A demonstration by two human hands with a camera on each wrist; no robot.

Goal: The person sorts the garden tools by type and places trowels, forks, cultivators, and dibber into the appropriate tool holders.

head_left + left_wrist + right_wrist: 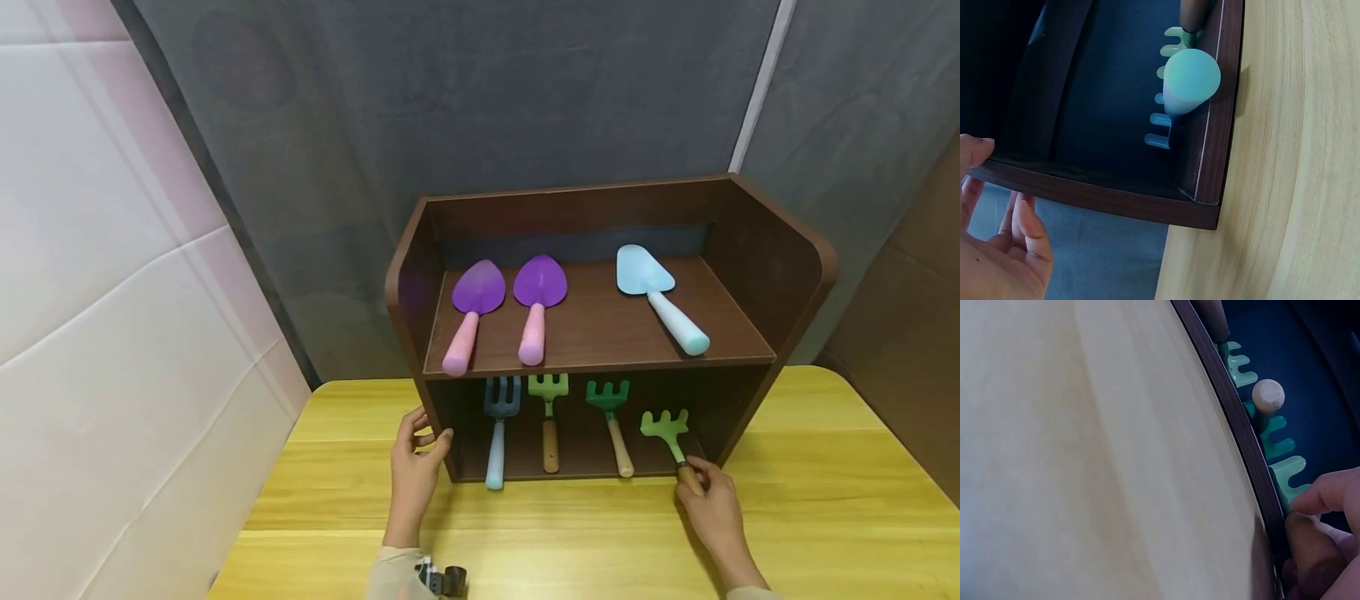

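Note:
A dark brown two-tier shelf (600,367) stands on the table. My left hand (416,471) holds its left side panel, thumb on the inner side and fingers outside, as the left wrist view shows. At the lower right, my right hand (712,504) grips the wooden handle of a light green hand rake (666,427), whose head points into the lower tier. Left of it lie a dark green rake (609,397), another light green rake (550,387) and a blue fork (496,454). The blue fork's handle end (1192,75) looms large in the left wrist view.
On the upper tier lie two purple trowels (478,287) with pink handles and a light blue trowel (641,271). The yellow wood-grain table (570,542) extends in front and to both sides. A grey curtain (525,92) hangs behind, with a white panel (112,333) at left.

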